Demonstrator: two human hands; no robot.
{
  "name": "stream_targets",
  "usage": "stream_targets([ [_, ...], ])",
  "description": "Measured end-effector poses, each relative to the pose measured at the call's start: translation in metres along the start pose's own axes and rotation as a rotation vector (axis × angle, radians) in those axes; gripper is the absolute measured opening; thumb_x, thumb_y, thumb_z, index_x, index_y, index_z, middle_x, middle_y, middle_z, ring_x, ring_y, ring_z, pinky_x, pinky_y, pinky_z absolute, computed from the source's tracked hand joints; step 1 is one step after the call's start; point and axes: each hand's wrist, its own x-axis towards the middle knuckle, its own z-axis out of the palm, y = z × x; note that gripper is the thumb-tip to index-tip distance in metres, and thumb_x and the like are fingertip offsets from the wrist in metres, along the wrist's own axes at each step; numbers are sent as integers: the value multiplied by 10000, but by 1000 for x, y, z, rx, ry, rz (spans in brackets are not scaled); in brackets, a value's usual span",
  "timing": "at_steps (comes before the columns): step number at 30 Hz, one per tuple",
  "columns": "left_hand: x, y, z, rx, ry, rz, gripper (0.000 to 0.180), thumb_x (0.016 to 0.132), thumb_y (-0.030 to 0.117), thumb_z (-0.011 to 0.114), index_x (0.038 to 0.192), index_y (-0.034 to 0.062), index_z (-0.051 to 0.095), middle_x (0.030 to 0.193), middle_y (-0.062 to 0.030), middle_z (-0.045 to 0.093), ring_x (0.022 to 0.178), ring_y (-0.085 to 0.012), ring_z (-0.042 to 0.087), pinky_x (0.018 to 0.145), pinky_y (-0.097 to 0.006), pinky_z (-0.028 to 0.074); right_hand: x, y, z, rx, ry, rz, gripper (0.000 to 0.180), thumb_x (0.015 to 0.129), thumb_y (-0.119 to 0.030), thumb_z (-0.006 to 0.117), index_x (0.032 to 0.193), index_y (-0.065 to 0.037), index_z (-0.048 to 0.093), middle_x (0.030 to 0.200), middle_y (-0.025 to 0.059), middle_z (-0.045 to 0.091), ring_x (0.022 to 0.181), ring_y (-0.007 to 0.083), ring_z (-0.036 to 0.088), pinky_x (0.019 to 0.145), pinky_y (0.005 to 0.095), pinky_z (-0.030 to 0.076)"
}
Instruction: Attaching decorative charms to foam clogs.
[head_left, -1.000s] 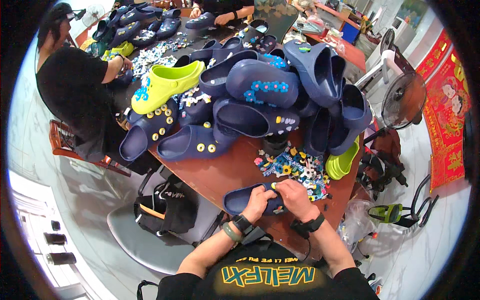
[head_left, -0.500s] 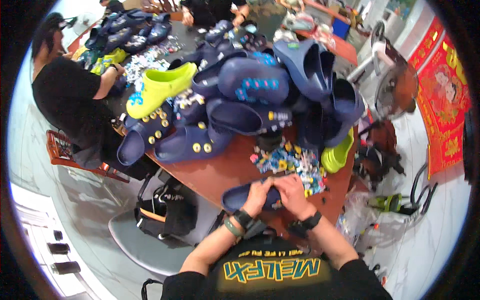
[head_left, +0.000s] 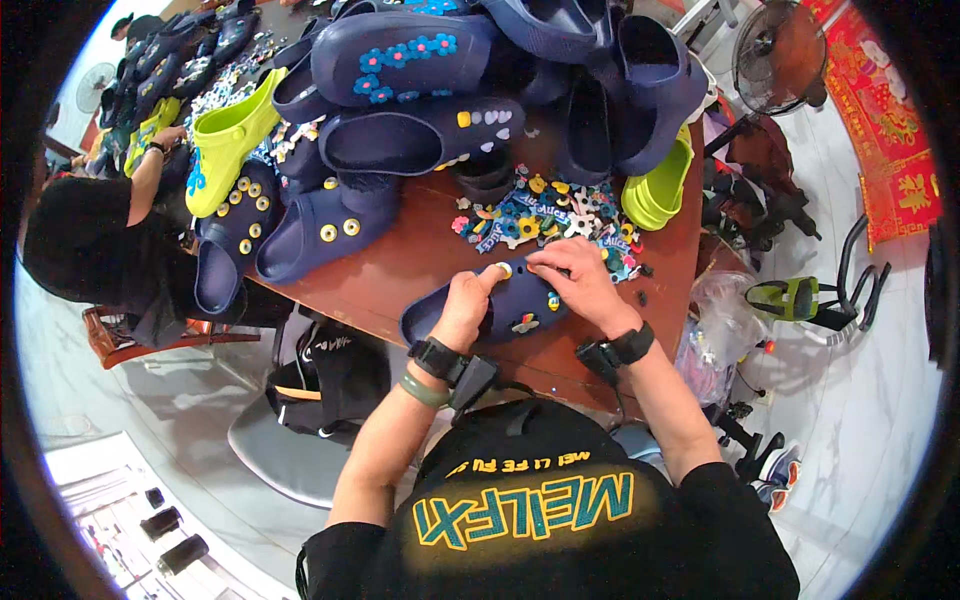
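A navy clog (head_left: 430, 315) lies at the table's near edge in front of me, its toe pointing right. My left hand (head_left: 466, 308) is closed on its near-left part, the thumb against a small white and yellow charm (head_left: 504, 269). Over the upper, beside an open hole, the fingers of my right hand (head_left: 578, 287) are pressed together; anything between them is too small to make out. A colourful butterfly-like charm (head_left: 525, 323) and a small blue and yellow charm (head_left: 553, 300) sit on the upper. Just beyond the hands spreads a pile of mixed charms (head_left: 540, 215).
Navy clogs (head_left: 380, 140) are heaped across the table (head_left: 350, 310), some decorated. A lime clog (head_left: 235, 130) stands left, and stacked lime clogs (head_left: 657, 190) stand right. Another person (head_left: 90, 240) works at the left. A fan (head_left: 780, 55) stands beyond the right edge.
The view has shifted, bringing the table's near part higher in the picture. My hands have moved apart a little over the clog, uncovering more of its upper and charms.
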Motion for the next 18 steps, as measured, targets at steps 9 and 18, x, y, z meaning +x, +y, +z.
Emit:
stream_targets([
  [9,11,-15,-18,723,-6,582,142,835,136,509,880,65,624,703,-113,593,680,-174,600,638,-315,462,6,-13,29,-193,19,-209,186,797,-121,659,979,-129,692,958,21,586,912,233,516,826,375,372],
  [18,-7,12,14,-107,106,-53,543,901,445,424,1039,-44,615,953,-111,664,778,-197,633,732,-280,497,22,7,11,151,-123,-60,208,863,-167,607,1045,-127,700,1011,52,624,970,233,555,859,356,411],
])
